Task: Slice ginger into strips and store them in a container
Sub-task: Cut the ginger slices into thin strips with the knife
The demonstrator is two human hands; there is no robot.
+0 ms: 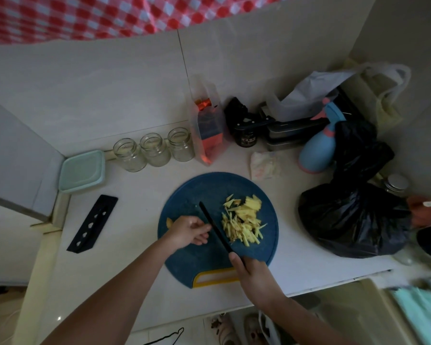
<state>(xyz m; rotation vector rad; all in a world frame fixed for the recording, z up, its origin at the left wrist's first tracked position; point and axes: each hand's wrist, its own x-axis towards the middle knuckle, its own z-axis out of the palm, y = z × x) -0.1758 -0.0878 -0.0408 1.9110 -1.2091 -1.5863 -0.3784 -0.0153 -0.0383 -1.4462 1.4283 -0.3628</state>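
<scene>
counter [125,245] | blue board [197,260] | right hand [254,277] grips knife [215,227] | ginger strips [243,221]

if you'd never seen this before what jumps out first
The pale yellow heap of ginger strips on the round blue cutting board at centre stands out most. The right hand holds a black knife beside the heap, while the left hand curls over something on the board's left. Behind, three empty glass jars line the wall.
</scene>
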